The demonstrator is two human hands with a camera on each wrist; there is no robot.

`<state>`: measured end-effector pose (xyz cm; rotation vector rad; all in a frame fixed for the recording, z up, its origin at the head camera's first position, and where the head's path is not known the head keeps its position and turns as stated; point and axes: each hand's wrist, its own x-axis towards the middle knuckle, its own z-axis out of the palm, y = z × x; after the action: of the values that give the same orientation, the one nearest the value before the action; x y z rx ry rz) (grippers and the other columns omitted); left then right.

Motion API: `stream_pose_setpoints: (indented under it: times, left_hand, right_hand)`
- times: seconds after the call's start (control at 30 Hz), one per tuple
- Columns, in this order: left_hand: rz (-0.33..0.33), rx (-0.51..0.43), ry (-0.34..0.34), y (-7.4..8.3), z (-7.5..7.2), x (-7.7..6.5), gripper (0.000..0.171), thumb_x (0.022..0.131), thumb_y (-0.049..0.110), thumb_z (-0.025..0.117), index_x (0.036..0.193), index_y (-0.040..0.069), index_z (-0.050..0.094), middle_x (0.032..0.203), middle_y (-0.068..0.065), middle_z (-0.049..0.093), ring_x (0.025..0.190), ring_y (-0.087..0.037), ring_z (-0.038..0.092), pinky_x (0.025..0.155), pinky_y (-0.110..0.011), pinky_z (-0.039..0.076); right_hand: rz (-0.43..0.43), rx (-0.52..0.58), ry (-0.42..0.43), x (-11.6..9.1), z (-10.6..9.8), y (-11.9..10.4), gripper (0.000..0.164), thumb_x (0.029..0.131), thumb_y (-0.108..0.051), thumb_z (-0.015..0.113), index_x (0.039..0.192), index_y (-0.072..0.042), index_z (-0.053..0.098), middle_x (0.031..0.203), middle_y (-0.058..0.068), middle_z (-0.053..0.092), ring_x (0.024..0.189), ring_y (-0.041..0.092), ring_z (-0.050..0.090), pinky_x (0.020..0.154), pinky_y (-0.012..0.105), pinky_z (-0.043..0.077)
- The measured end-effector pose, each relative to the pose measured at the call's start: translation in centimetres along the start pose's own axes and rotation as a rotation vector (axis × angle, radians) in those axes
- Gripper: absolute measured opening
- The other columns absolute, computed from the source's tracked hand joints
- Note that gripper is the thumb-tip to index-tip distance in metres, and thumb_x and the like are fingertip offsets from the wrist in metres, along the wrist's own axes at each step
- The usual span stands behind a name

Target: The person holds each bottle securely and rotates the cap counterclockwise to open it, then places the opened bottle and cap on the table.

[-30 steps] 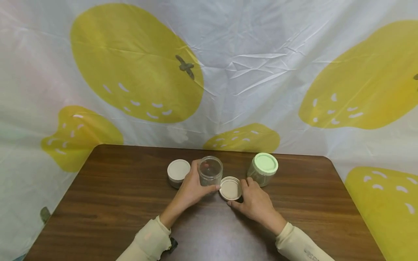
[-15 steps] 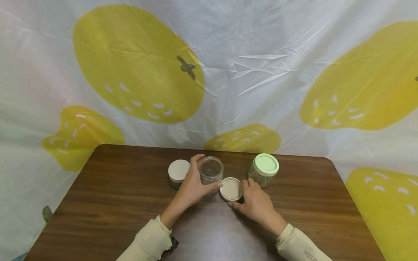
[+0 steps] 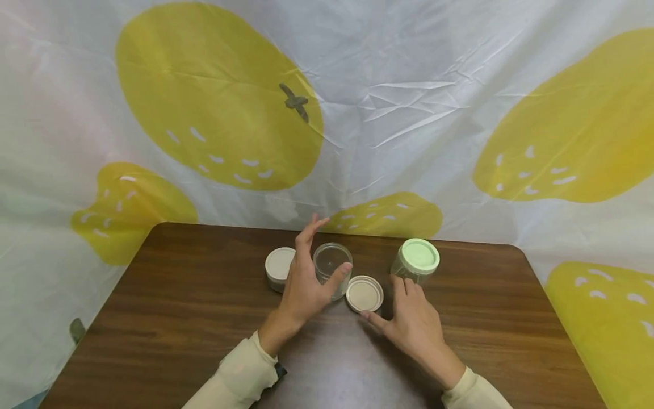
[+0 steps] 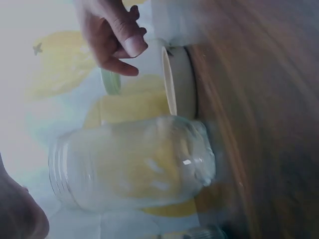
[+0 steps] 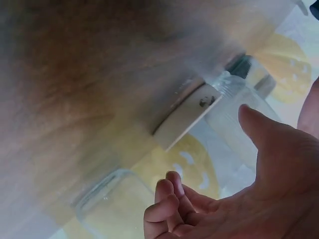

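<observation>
An uncapped clear jar (image 3: 332, 262) stands upright at the middle of the table's back half. My left hand (image 3: 304, 284) is raised beside it, fingers straight and thumb spread; in the left wrist view a gap shows between the thumb and the jar (image 4: 129, 167). Right of the jar, a cream lid (image 3: 364, 294) lies with its hollow side up on the table. My right hand (image 3: 416, 318) is just to the right of this lid, thumb and fingers apart. The right wrist view shows its fingers loosely bent, nothing held, with the lid (image 5: 184, 117) beyond them.
A jar with a pale green lid (image 3: 419, 257) stands behind my right hand. Partly behind my left hand is a low jar with a white lid (image 3: 279, 266). A fruit-print cloth (image 3: 398, 125) hangs along the back edge of the brown table (image 3: 194, 307).
My left hand has let go of the clear jar and lifted, its fingers spreading. My right hand has come away from the cream lid, slightly to the right. Jars and lid stay in place.
</observation>
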<state>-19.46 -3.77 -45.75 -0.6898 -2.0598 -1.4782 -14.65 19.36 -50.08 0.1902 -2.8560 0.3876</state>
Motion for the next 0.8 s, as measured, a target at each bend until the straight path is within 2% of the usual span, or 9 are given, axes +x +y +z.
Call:
stream_pose_setpoints:
  times: [0.07, 0.17, 0.23, 0.33, 0.5, 0.6, 0.73, 0.8]
  left_hand:
    - [0.070, -0.015, -0.004, 0.4, 0.5, 0.3, 0.082, 0.099, 0.048, 0.068, 0.160, 0.009, 0.030, 0.163, -0.007, 0.047, 0.161, -0.028, 0.034, 0.129, -0.051, 0.033]
    - [0.139, -0.023, -0.026, 0.8, 1.4, 0.8, 0.082, 0.100, 0.048, 0.067, 0.161, 0.006, 0.032, 0.161, -0.009, 0.052, 0.154, -0.028, 0.045, 0.125, -0.047, 0.039]
    - [0.163, -0.028, -0.051, 1.0, 2.0, 1.0, 0.083, 0.100, 0.048, 0.066, 0.162, 0.005, 0.032, 0.162, -0.011, 0.051, 0.152, -0.027, 0.048, 0.125, -0.044, 0.041]
    - [0.152, -0.071, -0.091, 1.5, 2.8, 1.2, 0.084, 0.099, 0.042, 0.070, 0.163, 0.004, 0.031, 0.164, -0.013, 0.048, 0.154, -0.027, 0.045, 0.126, -0.043, 0.039]
    - [0.064, -0.163, -0.133, 2.3, 4.2, 1.1, 0.086, 0.094, 0.023, 0.077, 0.164, 0.007, 0.030, 0.166, -0.013, 0.045, 0.155, -0.028, 0.044, 0.127, -0.042, 0.038]
    - [0.017, -0.192, -0.152, 2.4, 5.5, 0.8, 0.089, 0.093, 0.018, 0.079, 0.164, 0.008, 0.028, 0.167, -0.011, 0.043, 0.155, -0.028, 0.045, 0.126, -0.041, 0.040]
    - [-0.073, -0.223, -0.194, 1.8, 7.9, 0.5, 0.094, 0.092, 0.015, 0.080, 0.166, 0.012, 0.022, 0.170, -0.007, 0.038, 0.157, -0.023, 0.040, 0.127, -0.037, 0.037]
    - [-0.152, -0.239, -0.214, 1.2, 8.9, 0.3, 0.096, 0.092, 0.016, 0.080, 0.167, 0.017, 0.020, 0.171, -0.003, 0.035, 0.159, -0.019, 0.036, 0.129, -0.034, 0.034]
  right_hand:
    - [0.012, 0.018, 0.022, -0.2, -0.4, 0.1, 0.091, 0.072, -0.065, 0.088, 0.132, -0.005, 0.057, 0.115, 0.014, 0.065, 0.103, 0.034, 0.065, 0.065, 0.047, 0.057]
    - [0.027, 0.061, 0.086, -0.2, -0.9, 0.3, 0.080, 0.069, -0.064, 0.091, 0.115, -0.009, 0.055, 0.102, 0.011, 0.060, 0.091, 0.030, 0.060, 0.058, 0.042, 0.051]
    - [0.037, 0.101, 0.142, -0.2, -1.1, 0.5, 0.075, 0.068, -0.061, 0.092, 0.106, -0.011, 0.052, 0.094, 0.009, 0.054, 0.084, 0.027, 0.054, 0.055, 0.037, 0.045]
    - [0.049, 0.164, 0.241, 0.0, -1.3, 0.9, 0.068, 0.073, -0.054, 0.091, 0.103, -0.010, 0.050, 0.091, 0.009, 0.051, 0.083, 0.025, 0.049, 0.057, 0.034, 0.041]
    - [0.052, 0.266, 0.428, 0.4, -1.5, 1.8, 0.058, 0.082, -0.039, 0.087, 0.110, -0.002, 0.052, 0.095, 0.015, 0.052, 0.089, 0.026, 0.047, 0.068, 0.033, 0.038]
    - [0.054, 0.320, 0.514, 0.7, -1.5, 2.5, 0.062, 0.084, -0.036, 0.085, 0.118, 0.003, 0.052, 0.104, 0.021, 0.052, 0.094, 0.032, 0.046, 0.075, 0.034, 0.035]
    - [0.073, 0.393, 0.578, 1.5, -1.6, 3.5, 0.073, 0.085, -0.039, 0.083, 0.130, 0.006, 0.047, 0.122, 0.028, 0.050, 0.105, 0.043, 0.042, 0.089, 0.040, 0.029]
    - [0.082, 0.423, 0.594, 1.8, -1.5, 3.8, 0.077, 0.085, -0.039, 0.084, 0.134, 0.006, 0.045, 0.128, 0.029, 0.048, 0.110, 0.046, 0.041, 0.094, 0.045, 0.027]
